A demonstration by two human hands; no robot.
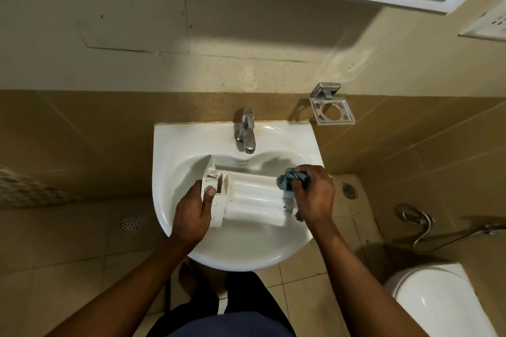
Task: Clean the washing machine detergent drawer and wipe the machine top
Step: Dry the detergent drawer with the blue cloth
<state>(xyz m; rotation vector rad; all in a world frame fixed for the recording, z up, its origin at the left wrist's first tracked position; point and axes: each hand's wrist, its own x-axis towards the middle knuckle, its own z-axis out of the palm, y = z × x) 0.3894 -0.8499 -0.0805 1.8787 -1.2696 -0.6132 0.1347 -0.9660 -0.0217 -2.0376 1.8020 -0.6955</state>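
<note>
Wash corner, items from left to right.

1. Floor drain: round, perforated metal, set in beige floor tile left of the basin.
2. Left hand: grasping the panel end of the drawer, thumb laid over its inner face, fingers hidden behind the panel.
3. Detergent drawer: white plastic, lying crosswise inside the bowl of the sink, front panel at the left, ribbed compartments facing up.
4. Sink: white ceramic, wall-mounted, with a rounded front edge.
5. Tap: chrome, at the back centre of the sink, spout over the bowl. No water can be made out.
6. Cloth: blue-grey, bunched, touching the right end of the drawer.
7. Right hand: clenched round the cloth, knuckles up, bearing on the drawer's right end.
8. Holder: chrome, square, pierced with holes, fixed to the wall above the sink's right corner.
9. Second drain: in the floor just right of the sink.
10. Hose: metal, looped on the right wall.
11. Toilet: white, at the lower right.
</note>
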